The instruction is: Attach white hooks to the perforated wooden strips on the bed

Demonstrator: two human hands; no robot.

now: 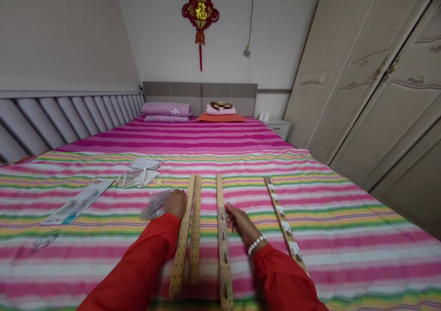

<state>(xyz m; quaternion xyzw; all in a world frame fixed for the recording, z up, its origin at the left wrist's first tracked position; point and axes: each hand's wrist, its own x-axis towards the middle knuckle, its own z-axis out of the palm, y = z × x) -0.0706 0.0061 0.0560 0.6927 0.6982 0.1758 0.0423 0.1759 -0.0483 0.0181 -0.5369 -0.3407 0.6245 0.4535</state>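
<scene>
My left hand (175,203) is curled down between a clear plastic bag (154,205) of small parts and a perforated wooden strip (184,237). Its fingertips are hidden, so what they grip does not show. A second wooden strip (195,228) lies close beside the first. My right hand (240,221), wearing a white bead bracelet, is at the right edge of a third strip (219,191), which carries a row of metal hooks (223,235). The fingers of that hand are loosely bent and apart, with nothing visible in them. Farther right lies a strip with white-backed hooks (285,227).
On the striped bedspread (344,237), left, are flat printed packaging (81,201), several white packets (141,171) and a clear crumpled piece (45,240). Folded bedding (167,110) sits at the headboard (182,90). A slatted rail (69,113) stands left, wardrobes (372,95) right.
</scene>
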